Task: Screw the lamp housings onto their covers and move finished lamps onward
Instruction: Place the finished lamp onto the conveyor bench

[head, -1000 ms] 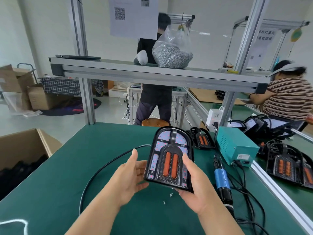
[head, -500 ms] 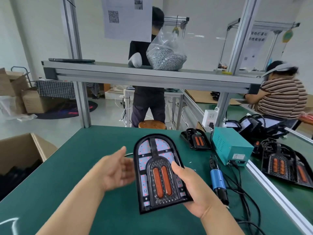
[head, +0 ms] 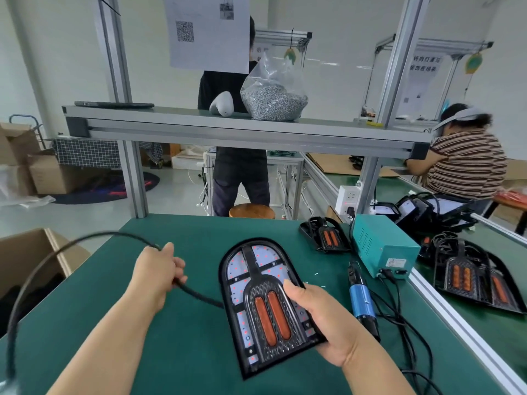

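Your right hand (head: 325, 323) grips the lamp (head: 256, 280) by its rigid-looking right edge, lower centre; left hand (head: 155, 270) holds its floppy cable (head: 201, 295).

Green bench (head: 185, 352) w/ teal pwr box (head: 383, 249), blue screwdriver (head: 361, 300), 2nd lamp (head: 328, 238), loose screws (head: 316, 273).

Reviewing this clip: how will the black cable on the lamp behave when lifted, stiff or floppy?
Probably springy rather than limp: the cable holds a wide arc in the air beyond the left hand. It may tug the lamp, since it runs to its edge. Seemingly light: one hand's grip carries it.
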`<state>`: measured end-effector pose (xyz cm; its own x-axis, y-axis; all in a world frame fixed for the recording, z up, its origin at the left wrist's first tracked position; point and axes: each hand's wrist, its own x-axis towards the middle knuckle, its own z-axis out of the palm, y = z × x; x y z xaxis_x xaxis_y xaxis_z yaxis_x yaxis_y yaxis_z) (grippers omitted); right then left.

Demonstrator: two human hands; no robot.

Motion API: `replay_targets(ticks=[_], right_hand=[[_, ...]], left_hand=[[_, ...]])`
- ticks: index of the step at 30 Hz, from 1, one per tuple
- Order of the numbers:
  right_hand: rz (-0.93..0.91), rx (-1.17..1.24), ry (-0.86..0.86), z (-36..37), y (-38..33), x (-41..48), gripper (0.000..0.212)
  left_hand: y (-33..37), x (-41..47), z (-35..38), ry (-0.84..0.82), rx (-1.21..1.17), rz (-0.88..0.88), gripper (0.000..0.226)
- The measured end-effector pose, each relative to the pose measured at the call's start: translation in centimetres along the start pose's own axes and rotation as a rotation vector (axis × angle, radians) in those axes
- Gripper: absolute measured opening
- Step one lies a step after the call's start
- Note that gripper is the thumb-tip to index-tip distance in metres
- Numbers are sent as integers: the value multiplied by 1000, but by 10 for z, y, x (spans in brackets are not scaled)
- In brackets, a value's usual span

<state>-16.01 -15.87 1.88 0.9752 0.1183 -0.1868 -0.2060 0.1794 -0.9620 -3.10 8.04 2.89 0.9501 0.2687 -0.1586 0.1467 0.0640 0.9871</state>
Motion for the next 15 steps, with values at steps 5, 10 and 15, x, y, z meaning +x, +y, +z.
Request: replay_targets(ticks=[5, 10, 15], right_hand=[[-100, -76, 2, 5, -12, 3, 43], [-198, -231, -29, 12, -22, 5, 31], [-291, -364, -35, 15, -22, 5, 31]], left_hand=[[-1, -5, -8, -5, 1050, 347, 34], [13, -14, -20, 37, 1058, 534, 37], [36, -18, -36, 74, 764, 670, 34]])
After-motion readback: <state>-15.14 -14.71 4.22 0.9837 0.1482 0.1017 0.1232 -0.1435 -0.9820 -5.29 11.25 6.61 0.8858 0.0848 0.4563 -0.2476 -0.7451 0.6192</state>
